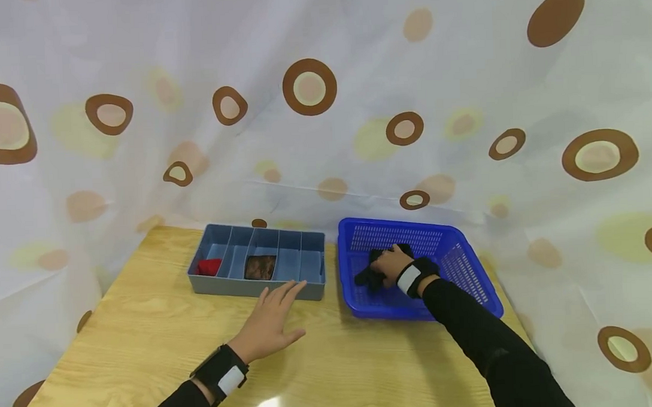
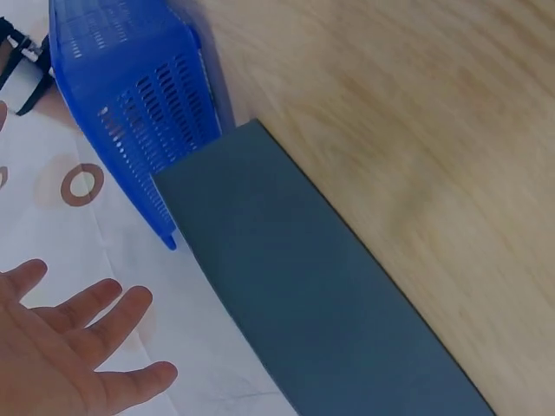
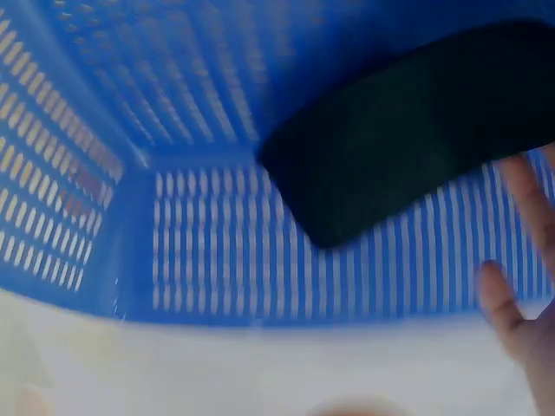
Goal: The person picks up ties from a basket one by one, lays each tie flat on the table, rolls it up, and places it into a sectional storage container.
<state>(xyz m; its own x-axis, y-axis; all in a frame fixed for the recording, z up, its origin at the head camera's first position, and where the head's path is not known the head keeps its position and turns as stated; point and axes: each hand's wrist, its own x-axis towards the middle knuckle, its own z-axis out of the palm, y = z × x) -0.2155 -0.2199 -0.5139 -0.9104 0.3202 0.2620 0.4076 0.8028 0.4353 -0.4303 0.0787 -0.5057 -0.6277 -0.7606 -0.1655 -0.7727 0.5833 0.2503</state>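
1. While the head view looks down on a pale wooden table (image 1: 147,341), a grey plastic organiser tray with upright dividers (image 1: 258,263) sits beside a blue perforated plastic basket (image 1: 420,266). A red rolled item (image 1: 209,266) fills the tray's leftmost slot and a brown mottled item (image 1: 260,267) lies in a middle slot; the other slots look bare, so the sorting seems partly done, with a dark black cloth bundle (image 1: 367,276) not yet out of the basket. The right hand (image 1: 391,264) rests inside the basket on that bundle, fingers bent over it, apparently gripping. The left hand (image 1: 269,322) has its fingers straight and spread, fingertips at the tray's near wall, holding nothing.

2. In the left wrist view, the left hand (image 2: 61,347) shows flat, splayed fingers, clear of any object, beside the tray's grey outer wall (image 2: 303,312), with the basket's corner (image 2: 139,104) beyond.

3. In the right wrist view, blurred, the black bundle (image 3: 408,139) lies against the basket's slotted floor (image 3: 260,260). Two fingertips (image 3: 507,303) show at the edge; the grip itself cannot be judged here.
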